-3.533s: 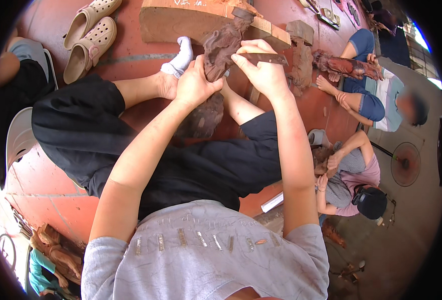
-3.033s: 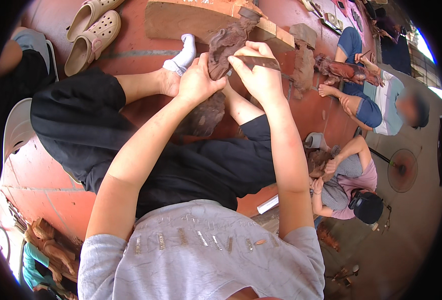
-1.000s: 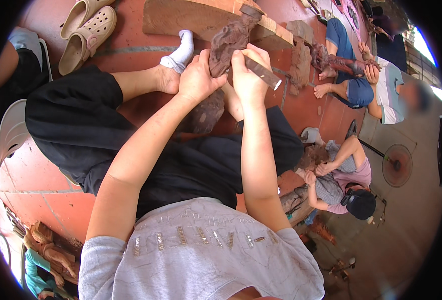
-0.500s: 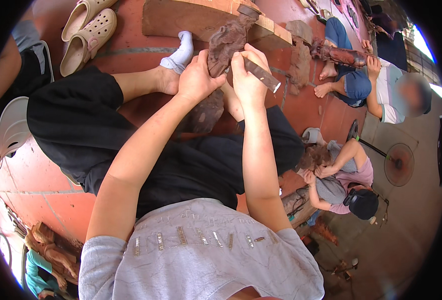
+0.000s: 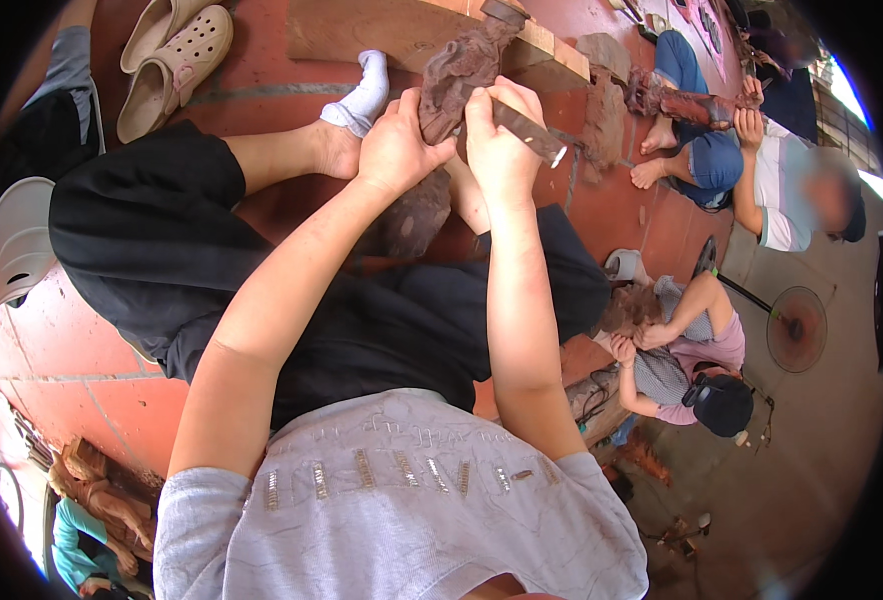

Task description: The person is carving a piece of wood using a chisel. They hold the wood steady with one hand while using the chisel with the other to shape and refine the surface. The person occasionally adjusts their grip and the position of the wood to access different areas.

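The left hand (image 5: pixel 399 150) is holding a dark carving (image 5: pixel 459 82), fingers curling around its lower end; the carving is tilting beside a wooden block (image 5: pixel 362 36). The right hand (image 5: pixel 502 140) is gripping a flat tool (image 5: pixel 530 133), which could be slipping toward the left thumb if the carving turns. One carving, one tool and two clogs (image 5: pixel 177 80) are showing nearby.
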A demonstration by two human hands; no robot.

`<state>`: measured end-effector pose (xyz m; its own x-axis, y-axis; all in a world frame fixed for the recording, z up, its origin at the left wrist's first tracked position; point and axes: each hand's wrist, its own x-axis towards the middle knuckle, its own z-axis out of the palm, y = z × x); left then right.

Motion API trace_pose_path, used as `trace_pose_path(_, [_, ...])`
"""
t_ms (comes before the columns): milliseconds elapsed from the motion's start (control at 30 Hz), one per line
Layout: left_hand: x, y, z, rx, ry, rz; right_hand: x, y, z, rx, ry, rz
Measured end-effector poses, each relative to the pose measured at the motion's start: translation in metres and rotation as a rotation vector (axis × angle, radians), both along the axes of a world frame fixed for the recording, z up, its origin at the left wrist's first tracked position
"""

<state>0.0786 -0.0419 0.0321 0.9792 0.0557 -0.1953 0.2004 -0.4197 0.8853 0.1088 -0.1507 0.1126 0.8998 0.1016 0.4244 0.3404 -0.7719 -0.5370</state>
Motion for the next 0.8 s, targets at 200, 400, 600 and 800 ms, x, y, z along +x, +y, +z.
trace_pose_path(200, [0.001, 0.000, -0.004, -0.019, 0.003, -0.005, -0.004, 0.006, -0.004, -0.073, -0.047, -0.024])
trace_pose_path(400, [-0.002, 0.000, -0.002, -0.016, -0.015, -0.006, -0.001, -0.006, -0.008, 0.027, -0.021, 0.025])
trace_pose_path(600, [0.000, 0.000, -0.001, 0.000, -0.002, -0.005, -0.004, 0.003, -0.008, -0.061, -0.007, -0.037])
trace_pose_path(800, [-0.001, -0.001, -0.005, -0.004, -0.034, 0.002, -0.006, -0.004, -0.010, 0.024, 0.008, -0.022])
